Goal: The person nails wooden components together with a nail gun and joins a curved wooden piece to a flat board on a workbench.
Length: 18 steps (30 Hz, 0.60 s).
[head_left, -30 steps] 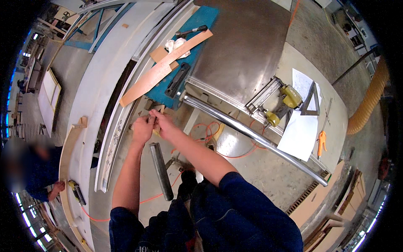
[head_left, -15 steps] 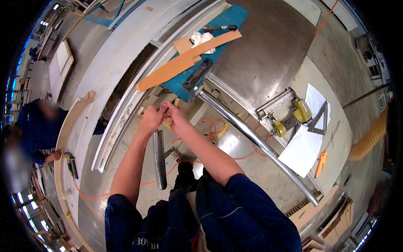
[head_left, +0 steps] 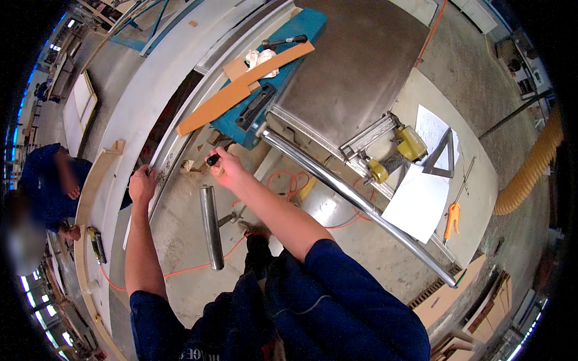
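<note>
My left hand (head_left: pixel 142 186) is closed, its curled fingers at the edge of the long pale metal rail (head_left: pixel 180 139), which has dark handwriting on it. Something small and dark shows at those fingertips, too small to name. In my right hand (head_left: pixel 227 168) is a small object with a round black end (head_left: pixel 212 159); the fingers wrap round it and hide the rest. Below the hands a thick steel roller (head_left: pixel 211 228) stands out over the floor. Beyond my right hand a black handle (head_left: pixel 256 108) is fixed on the blue machine part (head_left: pixel 232 125).
Brown board strips (head_left: pixel 217 109), a white rag (head_left: pixel 260 61) and a ratchet wrench (head_left: pixel 284 41) lie there. At right are a yellow-green nail gun (head_left: pixel 397 150), papers (head_left: pixel 414 201) and an orange-handled tool (head_left: pixel 452 221). A steel bar (head_left: pixel 355 204) spans toward me. A co-worker (head_left: pixel 51 186) stands left.
My hands have parted: the left has moved left to the rail edge, while the right stays near the middle with the black-ended object. The view has shifted slightly.
</note>
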Each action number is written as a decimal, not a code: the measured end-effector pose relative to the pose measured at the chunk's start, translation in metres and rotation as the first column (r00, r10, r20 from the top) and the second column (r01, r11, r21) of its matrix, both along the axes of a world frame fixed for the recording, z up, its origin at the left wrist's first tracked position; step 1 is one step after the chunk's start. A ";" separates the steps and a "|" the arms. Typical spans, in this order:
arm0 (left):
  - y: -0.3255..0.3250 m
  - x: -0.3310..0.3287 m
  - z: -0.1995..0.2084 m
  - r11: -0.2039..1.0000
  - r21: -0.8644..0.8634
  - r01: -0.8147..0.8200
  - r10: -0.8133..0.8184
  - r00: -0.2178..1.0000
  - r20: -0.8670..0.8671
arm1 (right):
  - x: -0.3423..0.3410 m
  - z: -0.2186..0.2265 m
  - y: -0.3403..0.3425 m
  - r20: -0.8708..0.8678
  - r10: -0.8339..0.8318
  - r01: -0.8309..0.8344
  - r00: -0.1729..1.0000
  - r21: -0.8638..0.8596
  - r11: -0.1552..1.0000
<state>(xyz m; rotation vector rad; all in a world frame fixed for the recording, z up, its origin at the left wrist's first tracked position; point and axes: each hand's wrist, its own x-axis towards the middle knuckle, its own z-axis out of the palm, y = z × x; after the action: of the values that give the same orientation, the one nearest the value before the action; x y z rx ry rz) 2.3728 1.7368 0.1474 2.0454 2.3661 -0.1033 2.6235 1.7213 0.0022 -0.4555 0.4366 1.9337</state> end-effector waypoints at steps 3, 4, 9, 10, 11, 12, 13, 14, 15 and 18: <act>-0.018 -0.009 -0.002 0.997 0.064 0.047 -0.050 0.998 0.043 | 0.006 0.008 -0.017 0.029 0.062 -0.061 0.998 -0.041 0.997; -0.023 -0.002 0.000 0.996 0.062 0.058 -0.061 0.997 0.047 | 0.012 0.009 -0.021 0.047 0.055 -0.052 0.997 -0.056 0.997; -0.052 0.023 0.012 0.996 0.049 0.073 -0.077 0.993 0.090 | 0.034 0.016 -0.051 0.122 0.102 -0.088 0.987 -0.119 0.989; -0.055 0.026 0.014 0.996 0.036 0.080 -0.084 0.990 0.114 | 0.039 0.017 -0.056 0.143 0.119 -0.102 0.982 -0.122 0.987; -0.058 0.030 0.015 0.995 0.022 0.095 -0.096 0.993 0.063 | 0.042 0.013 -0.061 0.155 0.142 -0.117 0.978 -0.160 0.980; -0.061 0.029 0.013 0.993 0.005 0.118 -0.118 0.991 0.068 | 0.046 0.008 -0.065 0.172 0.135 -0.107 0.976 -0.160 0.981; -0.063 0.036 0.016 0.992 -0.025 0.123 -0.121 0.990 0.066 | 0.053 0.010 -0.072 0.191 0.132 -0.100 0.973 -0.168 0.981; -0.066 0.042 0.022 0.990 -0.059 0.128 -0.125 0.990 0.061 | 0.059 0.013 -0.081 0.206 0.130 -0.093 0.970 -0.179 0.979; -0.067 0.043 0.023 0.985 -0.060 0.164 -0.158 0.983 0.092 | 0.066 0.015 -0.088 0.202 0.136 -0.098 0.970 -0.188 0.977; -0.066 0.041 0.023 0.971 -0.007 0.240 -0.235 0.957 0.173 | 0.080 0.022 -0.093 0.220 0.165 -0.126 0.962 -0.180 0.976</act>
<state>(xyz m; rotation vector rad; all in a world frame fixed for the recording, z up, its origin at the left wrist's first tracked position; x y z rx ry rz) 2.4142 1.6703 0.1701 2.2181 2.0041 0.0368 2.7033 1.6283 0.0243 -0.8344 0.4200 1.9632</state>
